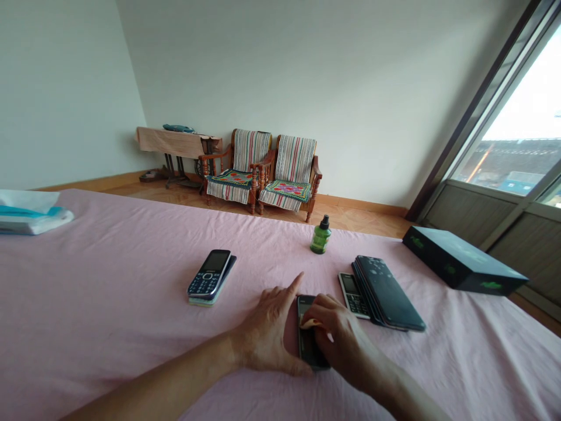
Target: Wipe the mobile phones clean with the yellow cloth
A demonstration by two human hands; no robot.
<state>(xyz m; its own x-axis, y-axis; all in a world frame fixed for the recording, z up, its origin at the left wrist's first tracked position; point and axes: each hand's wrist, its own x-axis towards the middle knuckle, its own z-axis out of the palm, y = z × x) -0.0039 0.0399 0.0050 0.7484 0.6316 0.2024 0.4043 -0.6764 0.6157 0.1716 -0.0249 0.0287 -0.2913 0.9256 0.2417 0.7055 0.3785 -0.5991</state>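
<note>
A dark phone (305,345) lies on the pink sheet (109,280) right in front of me. My left hand (267,333) rests against its left edge, forefinger stretched out and thumb at the phone's near end. My right hand (337,339) lies curled over the phone's right side, fingertips pressing something small and pale onto its screen; I cannot make out what it is. To the right lies a keypad phone (354,295) beside a fanned stack of dark smartphones (388,292). To the left, another keypad phone (209,273) sits on a small stack.
A small green bottle (321,235) stands beyond the phones. A black box (462,260) sits at the right edge, near a window. Folded white and blue cloth (30,211) lies far left. Two wooden chairs (263,175) and a small table (177,143) stand by the far wall.
</note>
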